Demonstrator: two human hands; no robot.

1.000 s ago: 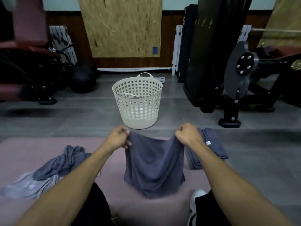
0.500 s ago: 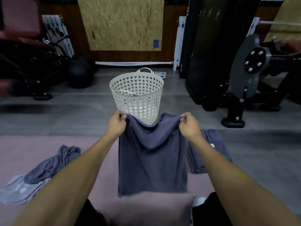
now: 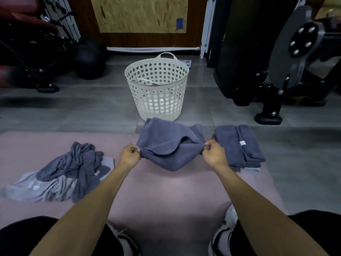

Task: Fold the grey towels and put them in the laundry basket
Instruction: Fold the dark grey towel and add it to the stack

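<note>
Towels were the work item, and at this moment one grey towel was mid-fold on the pink mat, directly in front of me and just short of the laundry basket. My left hand pinched its near left corner between thumb and fingers; my right hand pinched the near right corner the same way. Both grips were closed on the cloth. The far half lay flat on the mat, with its far edge reaching onto the grey floor at the foot of the basket, while the near half sagged between my hands, so I judged the first fold begun but not laid.

Completed work: a stack of folded towels sat at the mat's right edge, just beside my right hand.

Remaining work: a crumpled pile of grey cloth lay on the mat to my left, unfolded, with a paler piece under it. How many towels it held could not be determined.

The basket stood upright on the floor beyond the mat. Something pale showed through its wall, but I could not tell whether any towel was inside. I judged the transfer of the folded stack into the basket as not yet done, placing the task near its midpoint.
</note>
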